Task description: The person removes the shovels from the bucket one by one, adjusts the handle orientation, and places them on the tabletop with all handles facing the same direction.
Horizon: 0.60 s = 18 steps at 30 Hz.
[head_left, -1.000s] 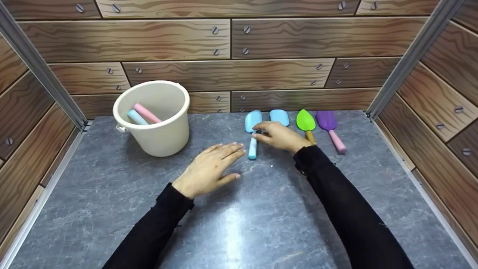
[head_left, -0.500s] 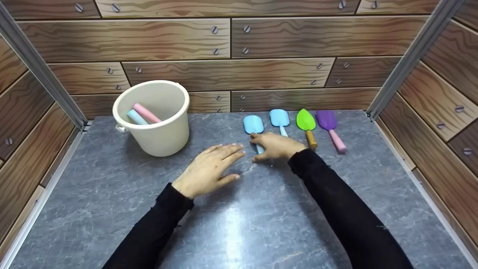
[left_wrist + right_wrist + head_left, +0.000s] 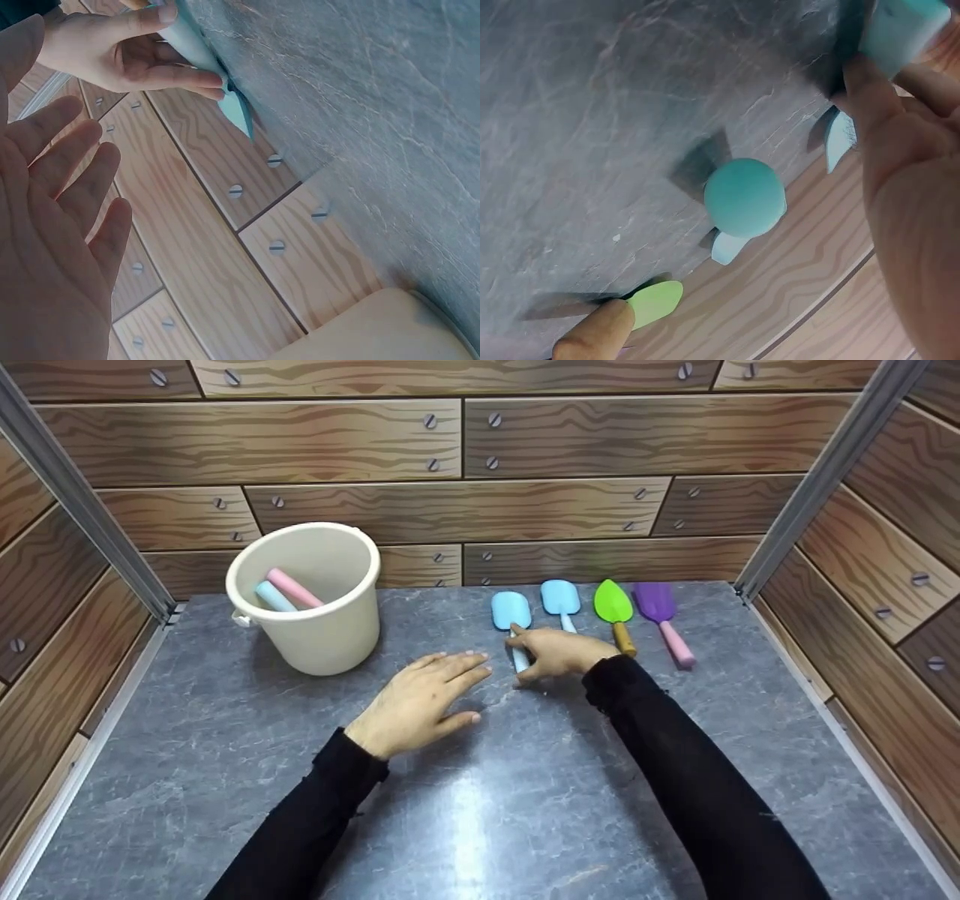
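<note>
Light-blue shovel point(image 3: 512, 619) lies just right of the frame's centre in the head view, blade toward the wooden back wall point(image 3: 465, 472), handle under the right hand point(image 3: 559, 651); that hand's thumb and fingers curl round the handle and pinch it, as the left wrist view confirms near its top edge point(image 3: 196, 54); the shovel stays low on the grey table point(image 3: 480, 810), though whether it touches the surface cannot be told. Left hand point(image 3: 420, 701) rests flat near the middle of the frame, fingers straight and spread, holding nothing, just left of the gripped handle. To the right of the held shovel, in a row along the back edge, lie a second blue shovel point(image 3: 561, 600), a green shovel point(image 3: 614, 607) with a brown handle, and a purple shovel point(image 3: 660, 611) with a pink handle. In the upper left stands a cream bucket point(image 3: 330, 637); inside it lean a pink handle point(image 3: 295, 587) and a pale-blue handle point(image 3: 274, 596), side by side.
</note>
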{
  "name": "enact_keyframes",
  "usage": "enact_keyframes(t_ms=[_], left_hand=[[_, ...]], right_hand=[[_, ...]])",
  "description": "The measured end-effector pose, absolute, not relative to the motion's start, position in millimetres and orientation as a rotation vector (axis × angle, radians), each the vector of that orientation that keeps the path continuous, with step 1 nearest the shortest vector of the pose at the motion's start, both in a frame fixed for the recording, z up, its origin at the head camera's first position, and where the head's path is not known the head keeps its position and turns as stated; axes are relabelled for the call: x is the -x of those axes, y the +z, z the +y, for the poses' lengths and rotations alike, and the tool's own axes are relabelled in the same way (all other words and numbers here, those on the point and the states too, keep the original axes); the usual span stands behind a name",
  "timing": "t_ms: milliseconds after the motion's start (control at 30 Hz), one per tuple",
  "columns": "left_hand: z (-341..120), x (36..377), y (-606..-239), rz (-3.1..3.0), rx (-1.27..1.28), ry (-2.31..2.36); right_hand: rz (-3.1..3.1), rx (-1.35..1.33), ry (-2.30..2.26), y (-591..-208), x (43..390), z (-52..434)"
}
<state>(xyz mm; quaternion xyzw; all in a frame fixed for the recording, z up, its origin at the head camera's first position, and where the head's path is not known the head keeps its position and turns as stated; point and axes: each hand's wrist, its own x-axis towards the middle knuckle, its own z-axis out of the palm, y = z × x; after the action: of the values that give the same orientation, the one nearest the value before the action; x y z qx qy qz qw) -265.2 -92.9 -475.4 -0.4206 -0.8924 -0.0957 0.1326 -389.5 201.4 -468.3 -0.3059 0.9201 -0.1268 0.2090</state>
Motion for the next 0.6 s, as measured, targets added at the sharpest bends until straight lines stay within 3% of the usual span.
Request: enact_keyframes(t_ms=[600], left_hand=[[-96.6,265.8,-473.2,-2.601,1.206,-0.285]], right_hand=[[2.8,0.852,-0.437,-469.2,386.9,199.3]])
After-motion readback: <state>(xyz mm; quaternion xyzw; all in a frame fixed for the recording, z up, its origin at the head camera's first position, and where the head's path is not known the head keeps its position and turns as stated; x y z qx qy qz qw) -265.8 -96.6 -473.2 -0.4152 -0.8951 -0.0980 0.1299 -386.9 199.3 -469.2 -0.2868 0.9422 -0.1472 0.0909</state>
